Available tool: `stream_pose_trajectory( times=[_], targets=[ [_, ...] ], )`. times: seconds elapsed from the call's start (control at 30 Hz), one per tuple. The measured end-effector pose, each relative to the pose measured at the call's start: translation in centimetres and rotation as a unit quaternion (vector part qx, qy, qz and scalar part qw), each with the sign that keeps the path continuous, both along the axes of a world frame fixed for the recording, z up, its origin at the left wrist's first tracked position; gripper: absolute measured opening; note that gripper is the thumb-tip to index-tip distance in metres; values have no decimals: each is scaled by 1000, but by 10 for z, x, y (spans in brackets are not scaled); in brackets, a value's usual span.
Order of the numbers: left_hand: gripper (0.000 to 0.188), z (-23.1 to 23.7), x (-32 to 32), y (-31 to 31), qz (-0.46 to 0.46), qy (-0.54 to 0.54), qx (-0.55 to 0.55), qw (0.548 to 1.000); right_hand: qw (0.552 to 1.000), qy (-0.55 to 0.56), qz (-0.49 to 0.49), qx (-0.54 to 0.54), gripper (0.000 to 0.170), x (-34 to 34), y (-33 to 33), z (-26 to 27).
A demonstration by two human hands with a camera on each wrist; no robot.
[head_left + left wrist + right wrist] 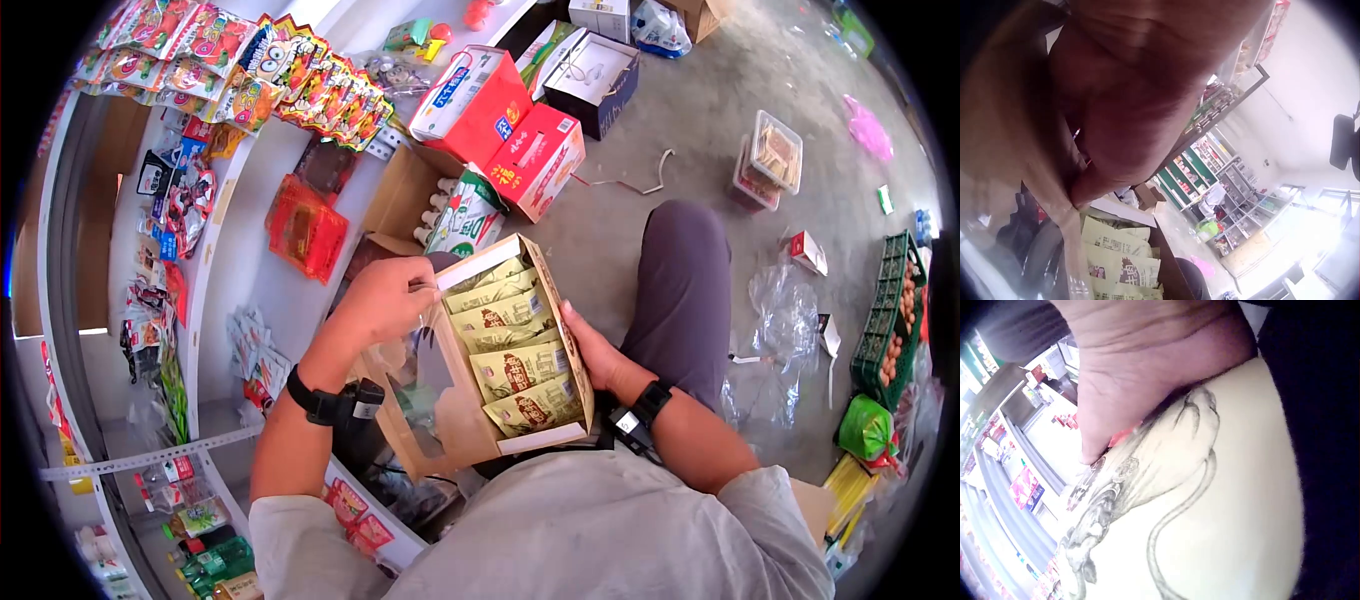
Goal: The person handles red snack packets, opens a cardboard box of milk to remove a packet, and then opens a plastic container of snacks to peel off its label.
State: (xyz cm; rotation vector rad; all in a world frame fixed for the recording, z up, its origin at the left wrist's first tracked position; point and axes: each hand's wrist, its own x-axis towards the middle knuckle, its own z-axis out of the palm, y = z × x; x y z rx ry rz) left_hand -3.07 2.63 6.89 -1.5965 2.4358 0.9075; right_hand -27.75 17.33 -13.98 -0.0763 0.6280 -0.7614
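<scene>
An opened cardboard box (556, 305) sits at the person's lap, filled with rows of pale yellow-green printed sachets (515, 370). Its lid (455, 385), which has a clear window, is folded out to the left. At the lid's upper corner, the left hand (388, 300) pinches the edge with curled fingers; the left wrist view shows a fingertip right at that edge, beside the sachets (1124, 265). On the opposite side, the right hand (597, 350) grips the box's outer wall. A cow drawing on the box's surface (1241, 475) shows close below the right hand (1147, 369).
Shelves (230, 250) with snack packets run along the left. Red cartons (540, 160) and an open brown carton (395, 200) stand ahead. On the floor lie clear food tubs (775, 155), plastic wrap (785, 320) and a green egg crate (880, 320).
</scene>
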Motion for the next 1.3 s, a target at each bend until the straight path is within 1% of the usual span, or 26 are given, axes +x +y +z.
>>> stream_pose_trajectory(
  times=[0.07, 0.1, 0.2, 0.3, 0.4, 0.47, 0.5, 0.53, 0.6, 0.63, 0.7, 0.73, 0.83, 0.93, 0.97, 1.07, 1.1, 1.13, 1.17, 1.2, 1.23, 1.3],
  targets=[
    [26, -2, 11, -15, 48, -25, 130, 990, 1000, -2, 2, -7, 77, 2, -2, -9],
    [31, 0, 13, -21, 74, -37, 195, 977, 1000, -5, 3, -9, 76, 2, -2, -6],
    [38, 1, 10, -28, 47, -99, 263, 959, 1000, 3, 8, -25, 76, 3, -4, 0],
    [41, -2, 9, -36, 80, -82, 319, 941, 1000, 6, 5, -18, 74, 2, -5, 10],
    [38, -11, 8, -35, 50, -83, 274, 957, 999, 32, 0, -11, 72, 1, -4, 15],
    [34, -7, -2, -19, -19, -167, 116, 979, 999, 51, -5, -9, 72, 0, -3, 15],
    [32, -4, -8, -9, -54, -207, 35, 976, 998, 52, -10, -22, 73, 3, -1, 4],
    [31, -6, -9, 1, -58, -202, 2, 978, 997, 70, -9, -34, 74, 2, -1, 10],
    [27, -9, -7, 13, -65, -191, -65, 977, 997, 64, -20, -45, 76, 2, 1, 9],
    [26, -4, -8, 7, -59, -207, -19, 976, 997, 64, -16, -43, 75, 2, 2, 8],
    [27, 4, -7, 3, -34, -176, 25, 983, 997, 65, -7, -42, 73, 2, 1, 9],
    [29, 7, -9, 2, -22, -160, 48, 986, 998, 46, -12, -37, 72, 2, 0, 9],
    [36, 17, -21, 15, -75, -218, -45, 972, 999, -11, -26, -21, 66, 4, 0, 7],
    [39, 16, -29, 48, -172, -263, -172, 934, 1000, -2, -24, -9, 66, 4, -1, 8],
    [35, 19, -34, 60, -175, -273, -154, 933, 1000, 4, -24, -12, 65, 4, -1, 9],
    [31, 34, -48, 73, -132, -253, 17, 958, 1000, 15, -17, -20, 66, 5, 0, 10],
    [35, 39, -50, 62, -123, -272, 75, 952, 1000, 15, -10, -19, 66, 5, 0, 9],
    [36, 40, -47, 46, -46, -221, 151, 962, 1000, 16, -4, -19, 66, 4, -1, 8],
    [37, 41, -38, 28, 31, -166, 225, 960, 1000, 16, 1, -20, 67, 5, 0, 8],
    [38, 41, -27, 13, 106, -110, 294, 944, 1000, 18, 2, -21, 67, 5, 0, 9],
    [38, 30, -13, 4, 124, -89, 303, 941, 1000, 20, 2, -22, 67, 4, 0, 12],
    [37, 14, 0, -7, 112, -110, 354, 922, 999, 18, 0, -27, 67, 3, -2, 15]
  ],
)
